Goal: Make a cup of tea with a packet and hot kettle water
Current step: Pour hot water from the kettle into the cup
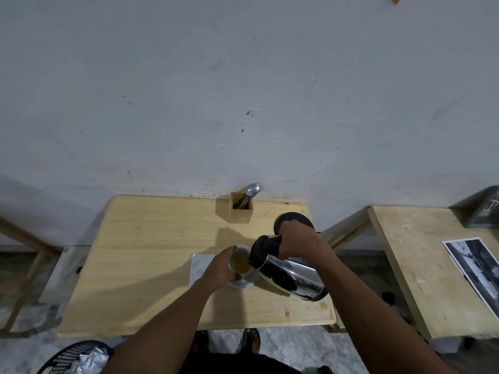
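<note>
A white cup (241, 261) holding amber liquid stands on a white saucer (247, 282) near the middle of the wooden table (151, 265). My left hand (220, 268) grips the cup's left side. My right hand (295, 242) holds the black handle of a steel kettle (291, 276), which is tilted with its spout over the cup's rim. The kettle's round black base (293, 218) sits behind my right hand. A silvery packet (199, 265) lies flat just left of the cup, partly under my left hand.
A wooden holder (241, 210) with a spoon and fork stands at the table's back edge by the wall. A second wooden table (421, 265) with a black-and-white print (478, 268) is to the right. A black mesh bin (77, 357) with foil scraps sits on the floor.
</note>
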